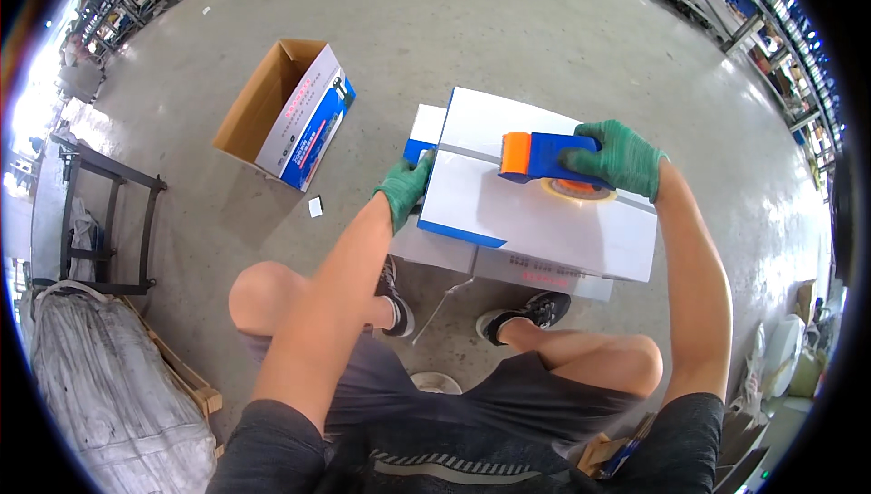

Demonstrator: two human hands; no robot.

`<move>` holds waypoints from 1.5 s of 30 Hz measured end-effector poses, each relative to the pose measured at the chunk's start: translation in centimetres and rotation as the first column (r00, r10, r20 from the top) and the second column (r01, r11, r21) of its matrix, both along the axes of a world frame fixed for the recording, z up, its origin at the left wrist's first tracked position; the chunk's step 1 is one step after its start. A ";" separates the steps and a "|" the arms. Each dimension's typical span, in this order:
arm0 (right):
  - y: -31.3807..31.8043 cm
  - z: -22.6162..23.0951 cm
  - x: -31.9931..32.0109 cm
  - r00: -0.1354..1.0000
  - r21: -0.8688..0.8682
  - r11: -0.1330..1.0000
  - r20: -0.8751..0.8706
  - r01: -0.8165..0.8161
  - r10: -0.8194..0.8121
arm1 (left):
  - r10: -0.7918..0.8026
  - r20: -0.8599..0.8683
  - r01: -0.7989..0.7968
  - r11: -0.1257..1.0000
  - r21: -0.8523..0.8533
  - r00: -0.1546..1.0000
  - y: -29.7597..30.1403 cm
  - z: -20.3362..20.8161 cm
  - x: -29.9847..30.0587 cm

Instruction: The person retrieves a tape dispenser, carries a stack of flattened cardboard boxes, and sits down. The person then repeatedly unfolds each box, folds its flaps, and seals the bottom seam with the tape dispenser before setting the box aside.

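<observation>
A closed white cardboard box (544,226) with blue trim lies in front of me, on top of another box (513,267). My right hand (621,160), in a green glove, is closed around a blue and orange tape dispenser (549,155) with a roll of tape under it. The dispenser is over the box's top, along the middle seam. My left hand (406,190), also gloved in green, presses against the box's left end. Its fingertips are partly hidden at the box edge, and I cannot tell whether they grip anything.
An open, upright carton (308,117) in white and blue stands on the floor ahead to the left. A dark metal frame (113,213) and a grey covered bundle (109,394) on a pallet are at far left. Racks (771,68) line the far right. A paper scrap (315,207) lies nearby.
</observation>
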State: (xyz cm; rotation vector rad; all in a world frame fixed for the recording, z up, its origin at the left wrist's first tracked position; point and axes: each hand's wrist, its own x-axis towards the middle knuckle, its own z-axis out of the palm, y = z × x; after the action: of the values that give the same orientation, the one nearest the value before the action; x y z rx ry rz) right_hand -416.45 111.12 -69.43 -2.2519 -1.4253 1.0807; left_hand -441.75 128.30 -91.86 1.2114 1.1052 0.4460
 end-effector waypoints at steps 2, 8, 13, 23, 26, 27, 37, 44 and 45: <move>0.7 0.4 -0.3 1.000 0.004 1.000 -0.006 -0.005 0.005 | -0.024 -0.287 0.099 0.964 0.248 0.958 1.3 -3.9 -1.6; -0.9 -0.2 0.1 0.977 0.119 0.993 -0.214 0.012 0.014 | -0.404 -0.243 0.360 0.243 0.901 0.882 -0.4 9.8 1.2; -1.8 1.1 2.3 0.982 0.026 0.999 -0.182 -0.048 0.051 | -0.466 -0.620 0.737 0.111 0.667 0.632 -2.2 13.3 2.5; -19.5 7.4 16.4 0.894 -0.342 0.895 0.432 0.286 -0.121 | -0.315 -0.830 0.839 -0.152 0.522 0.460 -2.1 14.1 2.7; -19.1 5.4 16.3 0.924 -0.336 0.911 0.367 0.238 -0.106 | -0.257 -0.900 0.900 -0.174 0.401 0.351 -2.4 14.8 2.9; -18.9 4.4 16.4 0.919 -0.358 0.904 0.385 0.235 -0.086 | -0.249 -0.910 0.908 -0.179 0.379 0.331 -2.5 14.8 3.2; -14.2 -0.9 11.3 0.905 -0.376 0.901 0.424 0.218 -0.042 | -0.092 -0.961 0.888 -0.367 0.276 0.261 -3.9 15.1 4.0; -13.8 -7.5 8.9 0.763 -0.560 0.828 0.531 -0.011 0.369 | -0.400 -0.865 0.652 -0.576 0.494 0.303 -11.7 13.2 14.9; -14.7 -8.3 8.8 0.794 -0.584 0.811 0.500 0.016 0.345 | -0.431 -0.844 0.614 -0.584 0.531 0.320 -13.0 12.9 16.8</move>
State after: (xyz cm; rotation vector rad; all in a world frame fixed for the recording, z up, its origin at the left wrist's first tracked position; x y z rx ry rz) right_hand -407.70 96.40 -77.73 -3.1565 -1.7389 0.9891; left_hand -424.93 115.30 -78.93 3.0581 -0.5538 0.0013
